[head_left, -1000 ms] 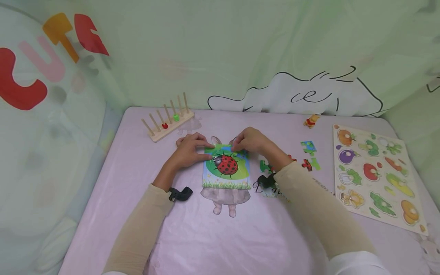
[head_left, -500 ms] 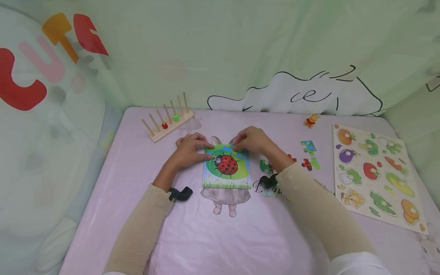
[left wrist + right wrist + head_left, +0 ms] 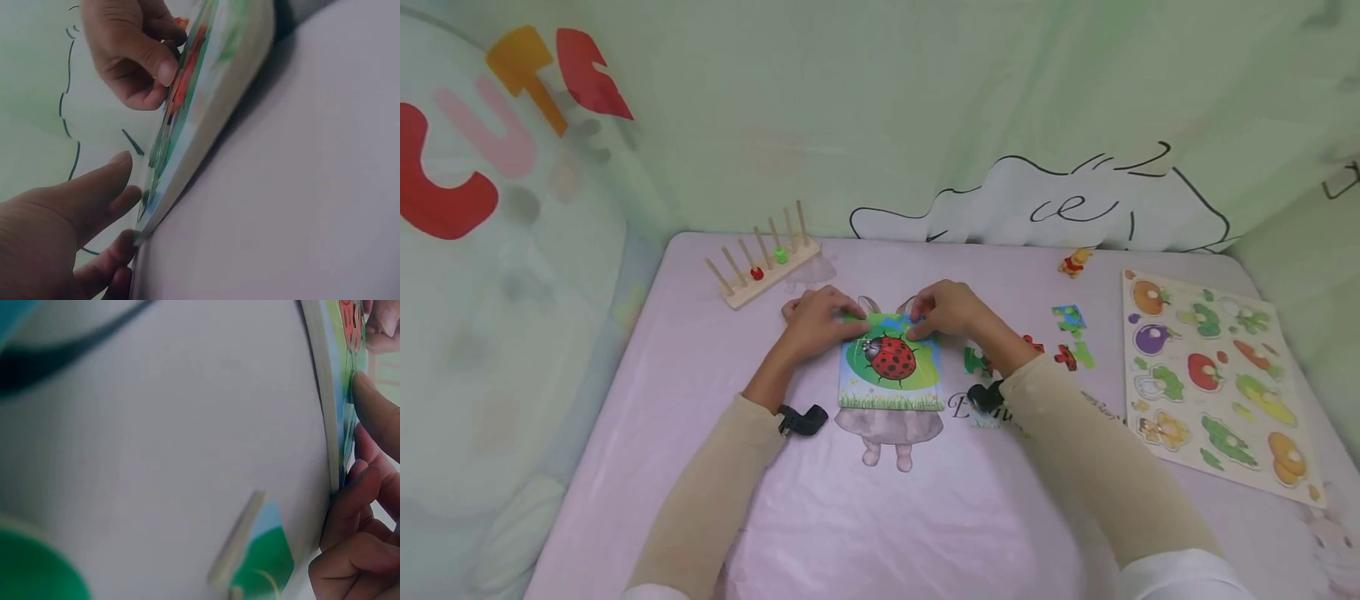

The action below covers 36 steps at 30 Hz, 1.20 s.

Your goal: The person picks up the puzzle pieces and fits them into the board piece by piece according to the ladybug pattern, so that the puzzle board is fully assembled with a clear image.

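Observation:
A ladybug puzzle board [image 3: 891,362] lies mid-table, its pieces lying in a raised frame. My left hand [image 3: 823,321] is at its upper left corner; in the left wrist view the left hand's thumb [image 3: 100,184] stands off the surface and the lower fingers touch the corner edge. At the upper right, my right hand [image 3: 947,308] has thumb and forefinger spread apart on the puzzle. The right wrist view shows the right thumb [image 3: 372,406] resting on the pieces and other fingers bent at the board's edge. Whether a piece sits between them is hidden.
Loose puzzle pieces [image 3: 1067,317] lie right of the board, some partly under the right forearm. A wooden peg rack [image 3: 771,273] with red and green beads stands back left. A bear figurine [image 3: 1075,262] and a vegetable puzzle board [image 3: 1225,383] are on the right.
My left thumb has come up off the ladybug toward the corner. The right thumb and forefinger, close together before, have spread apart. The board stays in place.

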Tool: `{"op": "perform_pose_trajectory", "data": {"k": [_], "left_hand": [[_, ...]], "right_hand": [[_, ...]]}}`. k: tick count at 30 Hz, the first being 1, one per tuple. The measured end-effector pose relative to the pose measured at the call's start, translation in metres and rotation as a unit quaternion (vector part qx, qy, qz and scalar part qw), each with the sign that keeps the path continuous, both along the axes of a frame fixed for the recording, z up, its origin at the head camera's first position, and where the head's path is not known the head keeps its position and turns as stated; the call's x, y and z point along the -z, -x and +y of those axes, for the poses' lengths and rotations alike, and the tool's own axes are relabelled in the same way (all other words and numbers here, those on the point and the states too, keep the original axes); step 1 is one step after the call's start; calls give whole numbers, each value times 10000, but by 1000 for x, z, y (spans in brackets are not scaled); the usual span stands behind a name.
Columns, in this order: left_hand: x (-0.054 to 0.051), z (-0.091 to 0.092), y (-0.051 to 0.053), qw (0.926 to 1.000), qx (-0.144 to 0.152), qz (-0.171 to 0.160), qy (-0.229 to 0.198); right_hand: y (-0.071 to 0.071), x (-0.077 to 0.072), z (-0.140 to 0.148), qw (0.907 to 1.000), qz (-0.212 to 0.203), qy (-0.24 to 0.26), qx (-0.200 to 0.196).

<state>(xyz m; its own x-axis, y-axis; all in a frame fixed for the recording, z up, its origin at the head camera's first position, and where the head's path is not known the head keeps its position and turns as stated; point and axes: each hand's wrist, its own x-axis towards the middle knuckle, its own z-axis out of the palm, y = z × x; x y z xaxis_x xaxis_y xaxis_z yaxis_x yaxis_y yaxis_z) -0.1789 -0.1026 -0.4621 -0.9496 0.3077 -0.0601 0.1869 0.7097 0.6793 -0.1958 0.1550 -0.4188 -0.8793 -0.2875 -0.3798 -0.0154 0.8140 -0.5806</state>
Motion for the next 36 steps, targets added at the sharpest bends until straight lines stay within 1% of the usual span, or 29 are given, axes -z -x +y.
{"op": "perform_pose_trajectory", "data": {"k": [7,12,16,24,31,36], "left_hand": [[0,12,4,9982,-340,-103,485],[-5,15,2,9969,-453,-247,587],[-8,15,1,9971,-467,-230,563],[-9,13,2,9982,-255,-228,502],[-7,13,3,9984,-157,-208,500],[-8,12,3,9991,30,-139,410]], "right_hand": [[-1,0,0,10000,-19,13,22],[-3,-1,0,9998,-158,68,-39],[-4,-3,0,9998,-197,85,-38],[-6,-6,-1,9999,-139,37,22],[-3,-3,5,9995,-58,30,-297],[-2,-1,7,9992,-107,191,-347]]}}
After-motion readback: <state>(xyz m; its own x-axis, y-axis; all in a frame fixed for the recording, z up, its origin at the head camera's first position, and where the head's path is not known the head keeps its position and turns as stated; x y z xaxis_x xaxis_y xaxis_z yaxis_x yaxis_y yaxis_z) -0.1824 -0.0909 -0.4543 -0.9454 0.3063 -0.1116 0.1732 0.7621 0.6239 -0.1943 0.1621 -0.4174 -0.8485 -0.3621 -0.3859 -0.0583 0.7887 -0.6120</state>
